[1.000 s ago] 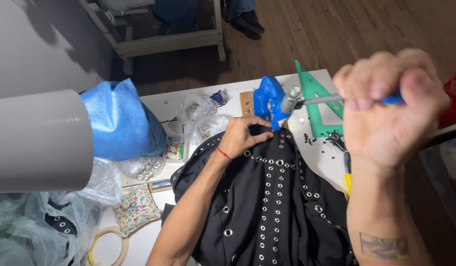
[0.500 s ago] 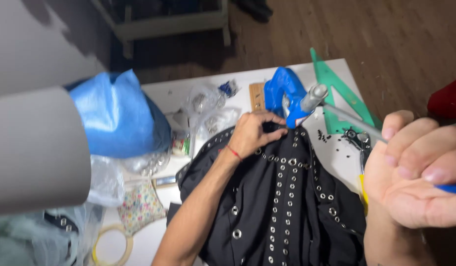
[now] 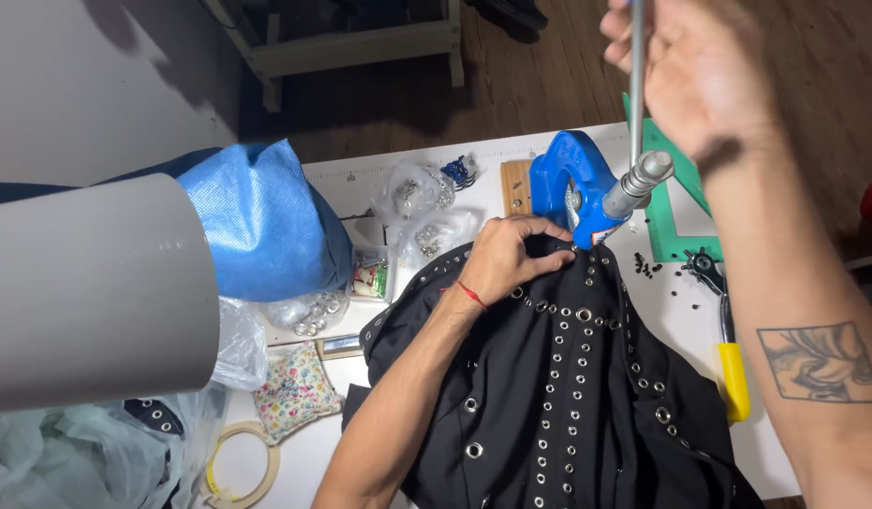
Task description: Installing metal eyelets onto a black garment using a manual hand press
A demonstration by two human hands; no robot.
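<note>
Much of the blue eyelet press is hidden behind the left hand and the black fabric, so the spot where its head meets the cloth cannot be made out, and the top of its metal lever runs off the upper edge of the view. The right hand is closed around that lever near the top of the frame, its fingertips partly cut off; the left hand is pinched shut on the edge of the black eyelet-studded garment, holding it against the press. Half a second ago the right hand sat low at the right edge of the view; it has since risen to the top and the lever stands nearly upright. The left hand has stayed at the garment's edge. The white counter also carries a green set square, a yellow-handled punch plier, clear bags of metal eyelets, a blue bag, a flowered pincushion and a wooden hoop. A grey tube fills the left foreground. Beyond the counter lies dark wooden flooring.
</note>
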